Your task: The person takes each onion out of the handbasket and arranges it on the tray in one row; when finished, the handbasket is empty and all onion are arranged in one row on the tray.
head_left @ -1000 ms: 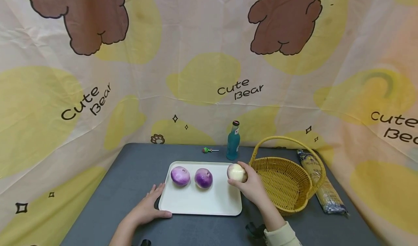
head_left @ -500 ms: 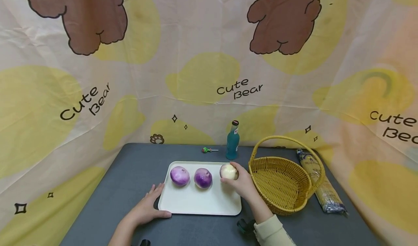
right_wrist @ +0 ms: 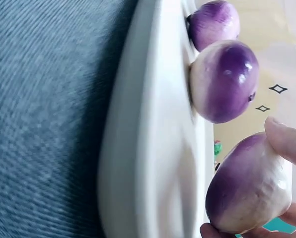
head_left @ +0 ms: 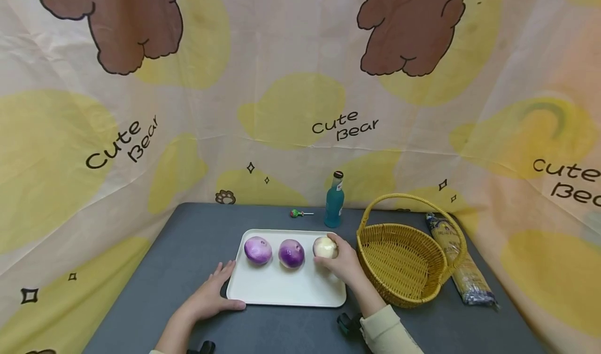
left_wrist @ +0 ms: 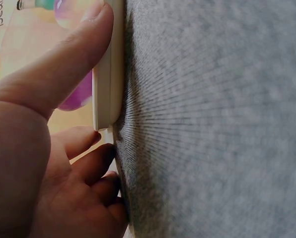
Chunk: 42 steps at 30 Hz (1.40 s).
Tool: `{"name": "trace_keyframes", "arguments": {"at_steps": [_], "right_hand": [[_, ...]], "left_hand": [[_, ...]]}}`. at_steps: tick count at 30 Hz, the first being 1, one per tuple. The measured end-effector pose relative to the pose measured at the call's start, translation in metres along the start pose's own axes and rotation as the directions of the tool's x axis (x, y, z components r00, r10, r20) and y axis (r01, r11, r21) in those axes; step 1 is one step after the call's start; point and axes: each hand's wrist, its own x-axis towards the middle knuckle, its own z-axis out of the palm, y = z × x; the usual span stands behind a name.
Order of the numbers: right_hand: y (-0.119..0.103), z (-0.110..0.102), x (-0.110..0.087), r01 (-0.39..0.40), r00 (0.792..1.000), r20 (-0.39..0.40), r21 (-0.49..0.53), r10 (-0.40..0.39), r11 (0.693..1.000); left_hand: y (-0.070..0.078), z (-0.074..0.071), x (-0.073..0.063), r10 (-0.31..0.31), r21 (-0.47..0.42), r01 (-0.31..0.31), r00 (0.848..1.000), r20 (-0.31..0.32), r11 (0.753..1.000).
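Note:
A purple-and-white turnip (right_wrist: pixel 250 186) is gripped between the thumb and fingers of my right hand (head_left: pixel 345 260), over the right end of a white tray (head_left: pixel 286 291). Two more turnips sit on that tray: a paler one (head_left: pixel 257 250) at the left and a darker purple one (head_left: pixel 291 254) near the middle. At the tray's left front corner is my left hand (head_left: pixel 206 296), thumb and fingers spread. In the left wrist view its thumb (left_wrist: pixel 73 59) lies against the tray rim, with the other fingers down beside the corner.
Right of the tray stands a yellow wicker basket (head_left: pixel 404 262) with a tall handle. A bag of pasta-like contents (head_left: pixel 462 262) lies beyond it. Behind the tray are a blue bottle (head_left: pixel 334 202) and a lollipop (head_left: pixel 300 213). A printed cloth (head_left: pixel 281 108) hangs behind the grey table (head_left: pixel 277 328).
My right hand has moved left with the turnip, further in over the tray. The left hand keeps its place at the corner. The head view has tilted slightly.

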Motion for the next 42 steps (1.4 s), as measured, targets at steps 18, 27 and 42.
{"name": "trace_keyframes", "arguments": {"at_steps": [18,27,42], "right_hand": [[0.005,0.015,0.004,0.051,0.999,0.003,-0.057,-0.051,0.997],[0.003,0.019,0.003,0.059,0.998,-0.003,-0.118,-0.059,0.991],[-0.007,0.013,-0.005,0.05,0.999,0.001,-0.128,-0.05,0.991]], "left_hand": [[-0.001,-0.001,0.001,-0.001,0.001,0.001,1.0,-0.001,1.0],[-0.002,-0.001,0.002,0.002,-0.001,-0.002,1.0,0.009,1.0],[0.0,-0.002,0.002,0.004,0.004,-0.004,1.0,0.013,1.0]]}}
